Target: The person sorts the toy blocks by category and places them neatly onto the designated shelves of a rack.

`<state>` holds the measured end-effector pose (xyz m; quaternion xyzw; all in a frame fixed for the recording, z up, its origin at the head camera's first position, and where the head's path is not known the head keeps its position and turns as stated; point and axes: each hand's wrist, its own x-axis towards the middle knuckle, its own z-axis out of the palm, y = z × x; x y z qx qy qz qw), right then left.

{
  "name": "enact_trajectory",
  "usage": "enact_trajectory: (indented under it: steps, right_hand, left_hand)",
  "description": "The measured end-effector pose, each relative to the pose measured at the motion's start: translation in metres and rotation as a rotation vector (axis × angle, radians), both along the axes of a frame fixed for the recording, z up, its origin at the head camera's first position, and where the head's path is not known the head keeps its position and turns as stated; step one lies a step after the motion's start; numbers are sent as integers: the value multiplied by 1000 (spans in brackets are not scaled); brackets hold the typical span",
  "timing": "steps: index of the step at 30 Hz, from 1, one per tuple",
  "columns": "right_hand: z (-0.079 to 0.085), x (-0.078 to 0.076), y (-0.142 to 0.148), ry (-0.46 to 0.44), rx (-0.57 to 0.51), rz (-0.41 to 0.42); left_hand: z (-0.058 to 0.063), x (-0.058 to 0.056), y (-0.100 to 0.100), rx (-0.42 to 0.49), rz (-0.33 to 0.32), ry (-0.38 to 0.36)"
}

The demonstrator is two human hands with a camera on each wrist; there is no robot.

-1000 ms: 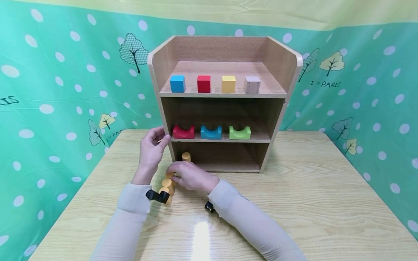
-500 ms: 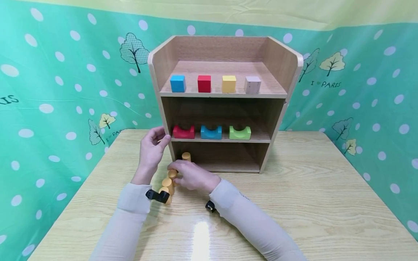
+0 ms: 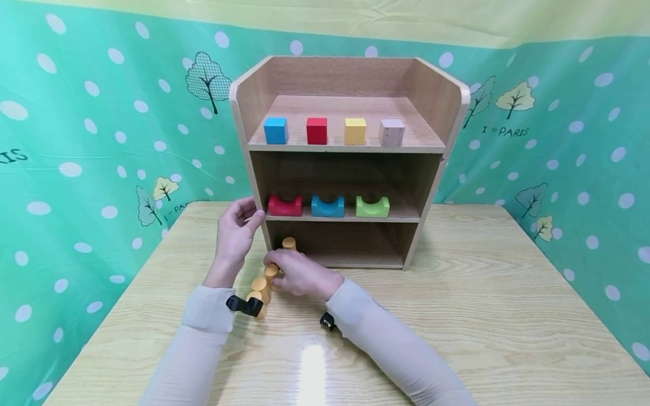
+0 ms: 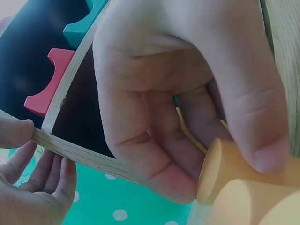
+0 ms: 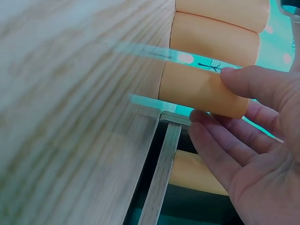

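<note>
My right hand (image 3: 304, 274) pinches an upright yellow wooden cylinder (image 3: 271, 272) between thumb and fingers, just in front of the shelf unit's lower left corner. In the right wrist view a gap separates this cylinder (image 5: 201, 89) from two others (image 5: 215, 37) standing close together. Another cylinder (image 3: 289, 243) stands on the bottom shelf, at its left end. My left hand (image 3: 237, 231) is at the left side of the wooden shelf unit (image 3: 350, 220), its thumb on the front edge. The left wrist view shows its fingers (image 4: 51, 176) along the outside of that panel.
A blue cube (image 3: 276, 131), a red cube (image 3: 317, 131), a yellow cube (image 3: 355, 131) and a pale wooden cube (image 3: 391, 132) line the top shelf. Arch blocks in red (image 3: 285, 207), blue (image 3: 327, 207) and green (image 3: 372, 207) stand on the middle shelf. A patterned cloth surrounds the table.
My right hand has slid the cylinder slightly right and toward the shelf, away from the other cylinders. My left hand has stayed at the side panel.
</note>
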<state>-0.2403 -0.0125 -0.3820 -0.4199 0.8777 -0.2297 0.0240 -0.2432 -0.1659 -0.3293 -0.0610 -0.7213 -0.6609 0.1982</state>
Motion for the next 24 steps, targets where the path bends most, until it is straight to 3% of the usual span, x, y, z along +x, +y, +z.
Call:
enact_trajectory:
  steps: [6,24]
  right_hand:
    - [-3,0,0,-41,-25,-2]
    - [-5,-1,1,-16,-47,14]
  left_hand:
    - [0,0,1,10,-2,-9]
    - [1,1,2,0,2,-5]
